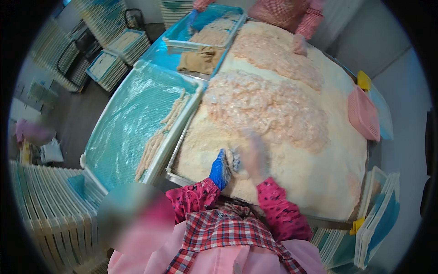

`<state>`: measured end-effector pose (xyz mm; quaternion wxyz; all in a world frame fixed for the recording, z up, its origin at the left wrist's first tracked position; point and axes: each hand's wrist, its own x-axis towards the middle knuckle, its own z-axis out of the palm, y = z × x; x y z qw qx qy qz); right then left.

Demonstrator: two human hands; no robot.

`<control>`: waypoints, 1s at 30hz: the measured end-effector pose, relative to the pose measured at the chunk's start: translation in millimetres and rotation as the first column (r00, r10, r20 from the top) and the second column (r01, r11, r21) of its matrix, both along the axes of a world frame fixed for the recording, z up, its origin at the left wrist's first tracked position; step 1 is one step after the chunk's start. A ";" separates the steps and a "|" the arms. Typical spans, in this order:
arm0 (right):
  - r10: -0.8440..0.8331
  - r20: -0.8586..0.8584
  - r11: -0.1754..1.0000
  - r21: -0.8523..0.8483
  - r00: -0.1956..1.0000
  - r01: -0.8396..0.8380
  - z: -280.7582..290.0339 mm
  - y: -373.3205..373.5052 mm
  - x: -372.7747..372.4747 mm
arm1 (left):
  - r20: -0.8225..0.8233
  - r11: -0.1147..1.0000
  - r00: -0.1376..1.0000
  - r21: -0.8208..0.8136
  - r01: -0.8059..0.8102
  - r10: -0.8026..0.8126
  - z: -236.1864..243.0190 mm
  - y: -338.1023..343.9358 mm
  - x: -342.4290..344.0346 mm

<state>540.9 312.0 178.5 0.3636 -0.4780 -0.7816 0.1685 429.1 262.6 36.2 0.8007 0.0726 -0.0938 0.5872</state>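
My left hand (220, 171), in a blue glove dusted with crumbs, is curled around a pale crumb-coated strip (229, 159) close to the table's near edge. Beside it, on the right, my right hand (253, 155) is smeared by motion, so its fingers cannot be made out. Both hands are over a layer of cream-coloured crumbs (196, 148). Just beyond them lies a wide heap of wet, pale pink raw pieces (269, 102). To the left, a white-rimmed tray (109, 121) lined with teal plastic holds coated strips (157, 141) in a row along its right side.
Across the table a co-worker's hand (299, 44) touches a second raw heap (278, 57). Another tray (200, 45) of coated pieces stands at the far left, by a brown cloth (200, 60). A pink basket (363, 112) hangs at the right edge. Stacked trays (50, 210) stand lower left.
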 end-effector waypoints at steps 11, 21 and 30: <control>-0.018 0.582 0.948 0.267 0.813 -0.170 -19.4 58.5 -7.4 | -0.866 0.370 0.130 0.067 -0.927 0.483 153.9 30.6 -219.2; -0.105 0.023 0.994 0.012 0.994 0.105 20.3 26.8 30.4 | -0.970 0.700 -0.214 0.230 -0.676 0.112 70.7 -8.9 -270.3; -0.335 0.288 0.934 -0.022 0.897 0.356 -28.4 -19.6 121.1 | -0.635 0.843 -0.606 0.524 0.119 0.480 70.8 12.3 -89.0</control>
